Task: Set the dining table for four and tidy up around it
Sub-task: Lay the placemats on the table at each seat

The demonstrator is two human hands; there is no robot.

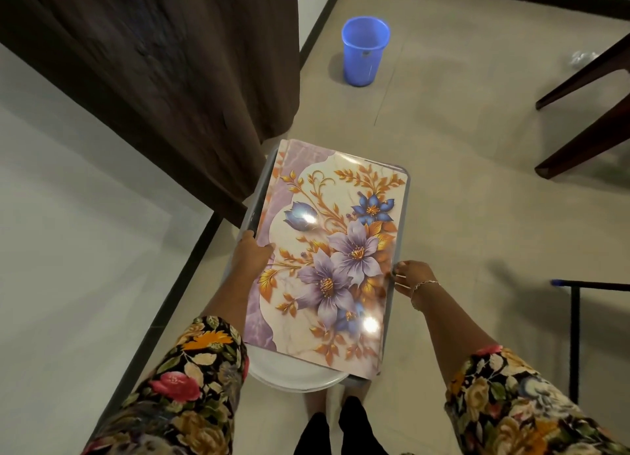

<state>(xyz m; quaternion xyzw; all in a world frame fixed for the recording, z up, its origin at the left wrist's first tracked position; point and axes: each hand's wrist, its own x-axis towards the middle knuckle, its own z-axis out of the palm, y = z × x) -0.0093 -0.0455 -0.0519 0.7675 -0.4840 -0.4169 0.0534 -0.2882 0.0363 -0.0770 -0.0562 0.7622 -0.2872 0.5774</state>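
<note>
Curtain cloth (pixel 170 79) is hung at the left, close to the grey tray (pixel 262 182). The left hand (pixel 250 253) is curled round the left edge of the tray, which is held above the floor (pixel 443 147). Shiny flower mats (pixel 334 250) are stacked on it, with white plates (pixel 293 374) peeking out underneath. The right hand (pixel 414 274) is curled on the right edge. If the tray is tipped, the slick mats could be slid off and the plates broken. No writing can be read.

Left hand (pixel 250 255) and right hand (pixel 414 274) forward and low, both in a curled grip.
</note>
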